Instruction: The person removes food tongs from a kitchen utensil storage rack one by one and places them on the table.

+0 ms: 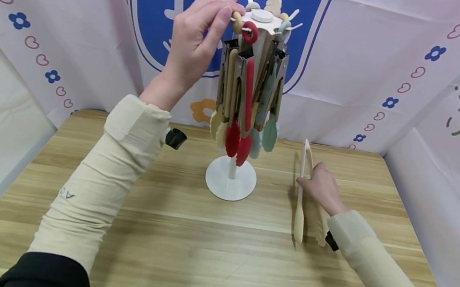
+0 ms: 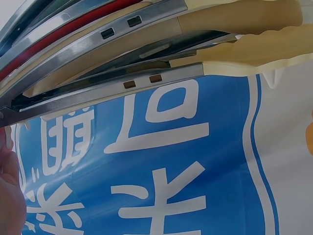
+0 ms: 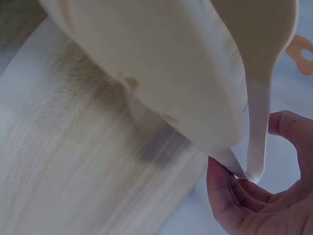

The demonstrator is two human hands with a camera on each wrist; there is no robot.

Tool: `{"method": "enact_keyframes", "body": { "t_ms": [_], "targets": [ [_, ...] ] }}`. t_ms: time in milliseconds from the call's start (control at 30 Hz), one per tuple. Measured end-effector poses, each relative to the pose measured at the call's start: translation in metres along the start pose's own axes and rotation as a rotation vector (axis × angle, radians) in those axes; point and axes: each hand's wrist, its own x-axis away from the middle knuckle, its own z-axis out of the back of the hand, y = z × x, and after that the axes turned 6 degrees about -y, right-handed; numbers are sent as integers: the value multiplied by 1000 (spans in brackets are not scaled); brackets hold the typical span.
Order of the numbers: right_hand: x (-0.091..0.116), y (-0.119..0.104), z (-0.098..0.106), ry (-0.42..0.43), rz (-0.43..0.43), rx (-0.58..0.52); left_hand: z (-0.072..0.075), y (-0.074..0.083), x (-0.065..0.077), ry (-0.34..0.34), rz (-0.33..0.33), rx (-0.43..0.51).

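Observation:
My left hand (image 1: 195, 34) is raised at the top of a white hanging stand (image 1: 262, 16), thumb and fingers pinching the beige ring (image 1: 237, 22) of one hanging pair of tongs. In the left wrist view that pair's metal arm (image 2: 98, 90) runs toward beige tips (image 2: 239, 17), and only part of the hand shows at the left edge. Low over the table at the right, my right hand (image 1: 322, 187) grips pale beige tongs (image 1: 299, 218) with their arms spread and tips toward me. The right wrist view shows the fingers around their narrow joined end (image 3: 254, 171).
Several more tongs hang around the stand, including red ones (image 1: 248, 95) and pale green ones (image 1: 270, 134). The stand's round white base (image 1: 228, 189) rests on the wooden table (image 1: 197, 255). A printed cloth backdrop (image 1: 356, 48) rises behind the table, with white side walls.

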Motion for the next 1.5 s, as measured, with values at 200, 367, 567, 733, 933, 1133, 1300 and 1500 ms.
{"method": "enact_keyframes", "body": {
  "t_ms": [200, 367, 567, 733, 933, 1133, 1300, 1500],
  "targets": [
    [-6, 0, -2, -41, -14, 24, 0, 0, 0, 2, -2, 3],
    [-9, 0, -2, -76, -22, 42, 0, 0, 0, 10, -8, 11],
    [-14, -1, -2, -123, -26, 76, -1, -1, -1, 10, -18, 15],
    [-18, -1, -2, -147, -3, 126, 0, -1, 0, 6, -11, 2],
    [-22, -3, -1, -161, 9, 168, 0, -1, 0, 2, -10, -1],
    [-24, -4, -1, -188, 5, 183, -1, -1, -1, 4, -12, 5],
    [-24, -6, 0, -207, -4, 201, 0, -1, 0, 1, -8, 0],
    [-23, -9, 3, -221, 22, 212, 0, -1, 0, 4, -11, 6]
  ]
}}
